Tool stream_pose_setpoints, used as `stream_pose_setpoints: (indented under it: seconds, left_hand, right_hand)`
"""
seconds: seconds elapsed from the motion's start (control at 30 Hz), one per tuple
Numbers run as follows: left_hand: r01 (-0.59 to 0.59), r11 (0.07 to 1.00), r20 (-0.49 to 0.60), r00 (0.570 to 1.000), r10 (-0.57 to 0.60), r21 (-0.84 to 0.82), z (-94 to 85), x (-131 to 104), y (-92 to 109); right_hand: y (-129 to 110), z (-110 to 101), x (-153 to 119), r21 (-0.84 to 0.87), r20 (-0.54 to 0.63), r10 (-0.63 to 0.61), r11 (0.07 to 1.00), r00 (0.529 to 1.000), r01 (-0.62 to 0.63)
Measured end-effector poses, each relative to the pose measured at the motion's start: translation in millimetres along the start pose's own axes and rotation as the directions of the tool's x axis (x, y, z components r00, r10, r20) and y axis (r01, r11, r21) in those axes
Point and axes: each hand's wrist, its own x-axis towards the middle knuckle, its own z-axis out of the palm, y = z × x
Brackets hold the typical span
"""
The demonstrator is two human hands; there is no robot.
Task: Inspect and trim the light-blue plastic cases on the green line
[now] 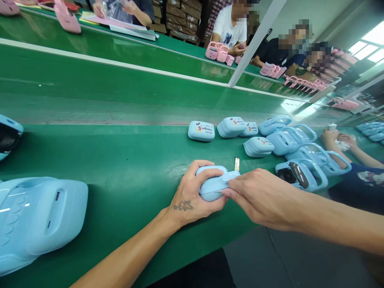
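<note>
Near the front edge of the green table, my left hand (195, 192) is wrapped round a rounded light-blue plastic case (211, 188). My right hand (255, 196) pinches the right side of the same case, thumb and forefinger at its edge; whether a smaller part is between them is hidden. A small printed strip (237, 164) shows just beyond the case. Behind the hands lies a blue cover with a cartoon mouse print (201, 131), with stacks of similar covers (232, 127) to its right.
Blue handled housings (285, 140) are piled at the right, beside another person's hands (331, 138). A large blue housing (60, 212) lies at the near left. Across the line (120, 88), people work with pink parts (217, 52). A pale post (255, 40) rises there.
</note>
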Motion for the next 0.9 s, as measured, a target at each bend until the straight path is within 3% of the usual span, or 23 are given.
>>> stream_pose_setpoints:
  seconds: [0.47,0.9]
  left_hand:
    - [0.004,1.0,-0.005,1.0,-0.004,0.002,0.4,0.1,-0.3]
    - [0.017,1.0,-0.004,1.0,-0.017,0.002,1.3,-0.1,0.2]
  right_hand:
    - [1.7,-6.2,2.8,-0.009,0.067,0.003,1.0,0.998,-0.003]
    - [4.0,-4.7,2.4,0.028,0.047,-0.008,1.0,0.999,0.007]
